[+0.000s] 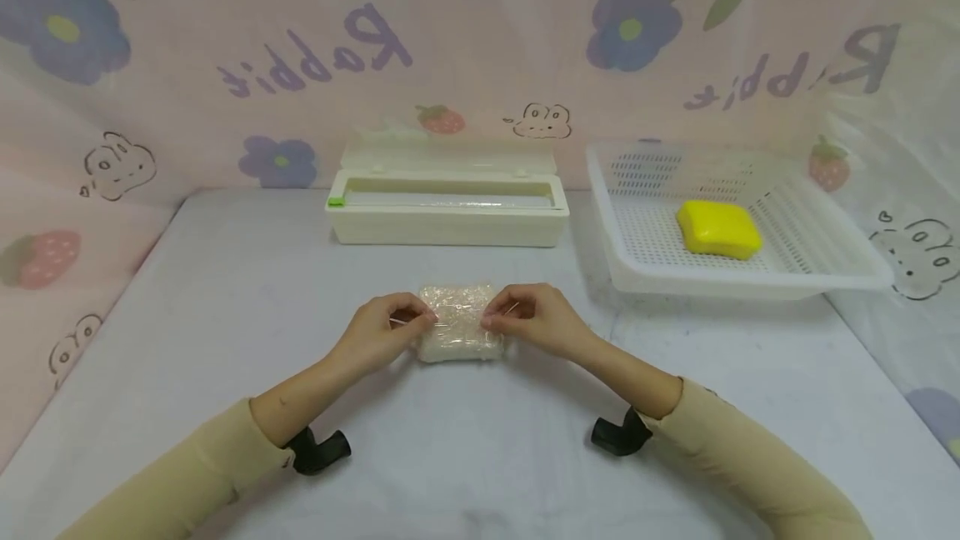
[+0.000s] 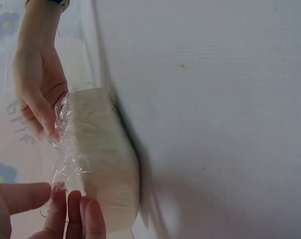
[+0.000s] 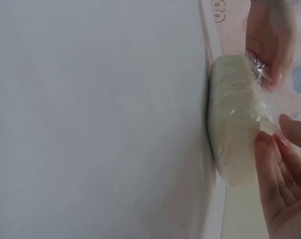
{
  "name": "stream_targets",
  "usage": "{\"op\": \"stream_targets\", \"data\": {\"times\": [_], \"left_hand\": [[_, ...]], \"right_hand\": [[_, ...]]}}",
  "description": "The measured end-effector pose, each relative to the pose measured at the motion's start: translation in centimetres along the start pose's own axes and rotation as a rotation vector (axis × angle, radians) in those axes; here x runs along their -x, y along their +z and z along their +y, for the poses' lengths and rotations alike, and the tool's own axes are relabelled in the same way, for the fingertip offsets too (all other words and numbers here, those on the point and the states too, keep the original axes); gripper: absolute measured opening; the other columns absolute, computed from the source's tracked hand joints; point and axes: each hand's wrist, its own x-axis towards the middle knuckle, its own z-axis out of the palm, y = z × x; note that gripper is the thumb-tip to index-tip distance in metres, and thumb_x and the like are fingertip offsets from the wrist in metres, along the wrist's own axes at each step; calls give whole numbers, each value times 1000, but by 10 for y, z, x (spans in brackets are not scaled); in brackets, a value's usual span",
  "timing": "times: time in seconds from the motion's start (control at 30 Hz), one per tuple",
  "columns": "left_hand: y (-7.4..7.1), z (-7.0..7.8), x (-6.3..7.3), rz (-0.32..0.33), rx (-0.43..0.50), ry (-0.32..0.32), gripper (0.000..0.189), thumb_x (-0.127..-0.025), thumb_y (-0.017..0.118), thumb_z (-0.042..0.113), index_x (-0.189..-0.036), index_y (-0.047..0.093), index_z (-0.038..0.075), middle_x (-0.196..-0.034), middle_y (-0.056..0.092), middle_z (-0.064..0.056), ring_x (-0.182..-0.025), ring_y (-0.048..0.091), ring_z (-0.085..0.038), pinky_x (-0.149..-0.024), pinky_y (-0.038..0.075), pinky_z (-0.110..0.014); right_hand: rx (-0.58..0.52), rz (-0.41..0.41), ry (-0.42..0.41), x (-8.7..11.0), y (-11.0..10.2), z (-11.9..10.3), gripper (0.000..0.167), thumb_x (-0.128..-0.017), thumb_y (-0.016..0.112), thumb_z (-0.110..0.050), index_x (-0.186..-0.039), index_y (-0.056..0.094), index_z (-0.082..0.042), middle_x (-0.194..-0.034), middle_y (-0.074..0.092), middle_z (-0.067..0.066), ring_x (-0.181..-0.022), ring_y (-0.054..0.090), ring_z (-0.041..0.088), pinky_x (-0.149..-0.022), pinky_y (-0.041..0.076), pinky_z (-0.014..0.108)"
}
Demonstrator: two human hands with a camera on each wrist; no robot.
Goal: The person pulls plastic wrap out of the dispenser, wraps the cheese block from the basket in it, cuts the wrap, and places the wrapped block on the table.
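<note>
We see the white table (image 1: 465,457) spreading beneath both hands. Beyond the right hand (image 1: 545,322), off to its right, we find a white basket (image 1: 750,283); ahead of both hands stands an open cream box (image 1: 450,230). The film-wrapped block (image 1: 459,346) rests between the hands, a yellow block (image 1: 720,229) in the basket. At the wrapped block's sides, we see the left hand (image 1: 381,328) and right hand each pinching clear film (image 2: 65,162).

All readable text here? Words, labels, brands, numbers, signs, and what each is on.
"Rabbit": backdrop, head view, left of centre, reversed.
"Rabbit": backdrop, head view, right side, reversed, distorted by a fold.
Partial lettering on backdrop, left wrist view: too blurred.
None readable on pale block, box, basket or yellow block.
</note>
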Motion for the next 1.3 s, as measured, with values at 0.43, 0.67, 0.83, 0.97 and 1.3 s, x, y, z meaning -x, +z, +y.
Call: {"op": "stream_targets", "data": {"times": [0.43, 0.67, 0.83, 0.97, 1.3], "left_hand": [[4, -8, -15, 53, 79, -170, 18, -85, 69, 11, -96, 61, 0, -89, 62, -9, -71, 62, -13, -60, 48, -22], [-10, -8, -23, -133, 224, -278, 27, -90, 62, 17, -109, 58, -2, -101, 64, -12, -89, 64, -19, -85, 52, -35], [-17, -5, -10, -144, 305, -252, 41, -92, 60, 23, -123, 53, -4, -121, 60, -18, -105, 64, -27, -99, 45, -43], [-10, 0, 8, 57, 176, -67, 28, -92, 60, 18, -114, 58, 1, -117, 60, -14, -105, 61, -27, -94, 48, -40], [24, 6, 43, -14, -554, 437, 55, -100, 47, 22, -146, 32, -4, -157, 22, -17, -147, 14, -32, -116, 20, -53]], "right_hand": [[-212, -65, 374, -22, 3, 3, 29, -74, 83, -18, -80, 57, -6, -61, 59, -2, -57, 60, 9, -61, 55, 25], [-229, -115, 266, -16, -15, 3, 26, -80, 77, -24, -80, 59, -6, -79, 65, 4, -77, 67, 20, -77, 56, 33], [-126, -5, 16, 3, -19, -2, 19, -90, 67, -21, -95, 67, -3, -94, 71, 11, -89, 68, 28, -84, 55, 36], [196, 59, -315, 20, -3, -10, 20, -93, 62, -11, -109, 67, -2, -108, 70, 11, -101, 67, 24, -87, 55, 35], [904, -26, -481, 38, 22, -14, 57, -98, 54, -27, -144, 38, 2, -155, 30, 17, -144, 27, 30, -115, 27, 46]]}}
